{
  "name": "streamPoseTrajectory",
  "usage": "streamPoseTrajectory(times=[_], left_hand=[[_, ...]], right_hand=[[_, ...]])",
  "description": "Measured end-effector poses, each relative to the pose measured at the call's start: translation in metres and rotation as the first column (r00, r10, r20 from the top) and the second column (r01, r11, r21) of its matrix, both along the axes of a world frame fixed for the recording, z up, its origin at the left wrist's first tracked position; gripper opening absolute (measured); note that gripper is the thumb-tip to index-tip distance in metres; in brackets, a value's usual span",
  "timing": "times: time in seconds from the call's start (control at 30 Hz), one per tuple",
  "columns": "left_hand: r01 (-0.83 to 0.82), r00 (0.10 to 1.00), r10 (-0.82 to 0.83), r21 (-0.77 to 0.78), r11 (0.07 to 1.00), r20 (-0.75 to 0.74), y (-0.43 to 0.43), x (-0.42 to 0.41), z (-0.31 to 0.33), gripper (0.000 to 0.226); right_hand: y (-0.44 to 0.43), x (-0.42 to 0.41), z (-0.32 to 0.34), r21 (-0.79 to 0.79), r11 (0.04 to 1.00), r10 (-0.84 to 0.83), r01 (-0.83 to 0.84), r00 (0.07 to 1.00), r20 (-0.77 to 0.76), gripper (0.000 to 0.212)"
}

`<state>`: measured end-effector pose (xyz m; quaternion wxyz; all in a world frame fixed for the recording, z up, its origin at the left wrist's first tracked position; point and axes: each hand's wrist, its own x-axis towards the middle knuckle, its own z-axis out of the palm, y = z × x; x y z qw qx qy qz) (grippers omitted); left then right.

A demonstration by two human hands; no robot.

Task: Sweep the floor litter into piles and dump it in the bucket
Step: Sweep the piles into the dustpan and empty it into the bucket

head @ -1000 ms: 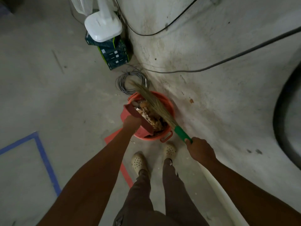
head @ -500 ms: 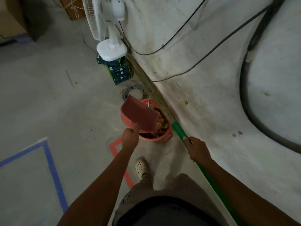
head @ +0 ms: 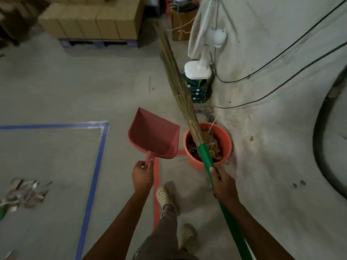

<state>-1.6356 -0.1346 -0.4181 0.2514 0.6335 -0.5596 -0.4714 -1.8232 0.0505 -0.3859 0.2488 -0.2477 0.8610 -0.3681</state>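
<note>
An orange bucket (head: 225,147) full of brown litter stands on the floor by the wall. My left hand (head: 142,176) grips the handle of a red dustpan (head: 154,135), which is held up to the left of the bucket and looks empty. My right hand (head: 223,183) grips the green handle of a broom (head: 205,156); its straw bristles (head: 174,72) point up and away over the bucket. A pile of litter (head: 22,194) lies on the floor at the far left.
A white standing fan (head: 202,53) on dark boxes (head: 198,91) is behind the bucket, with a wire coil (head: 203,114) beside it. Cables run along the wall on the right. Cardboard boxes (head: 90,21) sit on a pallet at the back. Blue tape (head: 97,166) and red tape (head: 156,177) mark the floor.
The dustpan has come off the bucket and swung left, now empty. The broom has lifted, bristles pointing away. The view has tipped up and back.
</note>
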Motion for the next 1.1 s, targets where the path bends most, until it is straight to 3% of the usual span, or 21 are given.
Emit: streamPoseTrajectory(times=[0.2,0.43,0.6,0.83,0.97,1.1], left_hand=[[-0.266,0.964,0.266,-0.036,0.963,0.000,0.010,0.121,0.015,0.030],[-0.557,0.829,0.560,-0.084,0.826,0.006,0.042,0.303,0.024,0.035],[-0.704,0.706,0.707,-0.072,0.706,0.029,0.078,0.447,0.022,0.030],[-0.832,0.553,0.833,-0.039,0.554,0.026,0.129,0.646,0.016,0.038],[-0.900,0.433,0.901,-0.041,0.433,0.003,0.167,0.738,0.014,0.062],[-0.932,0.361,0.932,-0.022,0.361,0.034,0.194,0.804,0.017,0.068]], right_hand=[[-0.030,0.087,0.008,-0.014,0.959,0.285,-0.285,0.958,0.033,0.035],[-0.068,0.218,0.021,-0.004,0.820,0.573,-0.573,0.820,-0.007,0.051],[-0.092,0.346,0.032,0.016,0.723,0.690,-0.691,0.722,0.048,0.034],[-0.107,0.533,0.026,0.030,0.565,0.811,-0.824,0.562,0.161,0.031],[-0.114,0.627,0.022,0.063,0.455,0.864,-0.888,0.458,0.209,0.035],[-0.128,0.706,0.018,0.094,0.322,0.916,-0.942,0.335,0.220,0.040]])
